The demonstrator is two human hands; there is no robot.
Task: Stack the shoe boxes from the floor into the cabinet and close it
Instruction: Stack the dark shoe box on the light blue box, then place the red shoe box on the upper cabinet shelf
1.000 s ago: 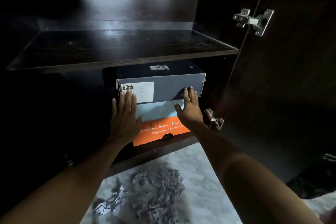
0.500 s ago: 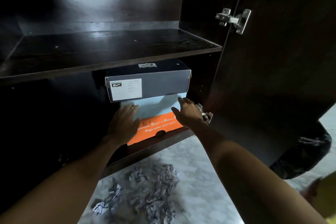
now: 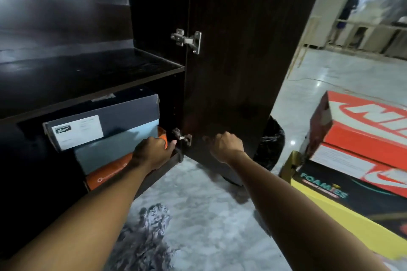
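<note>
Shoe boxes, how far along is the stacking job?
Done: three boxes sit stacked on the cabinet's bottom shelf, navy box on top. In hand: nothing held; the left hand rests at the stack. Left: the red boxes and yellow box on the floor, then shutting the open door.

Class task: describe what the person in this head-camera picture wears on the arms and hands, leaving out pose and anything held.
Nothing is worn that shows. The left hand and right hand are bare, with no gloves, and no rings or watch are visible. Both forearms are bare as far as the frame's lower edge; no sleeve, wristband or marking appears.
</note>
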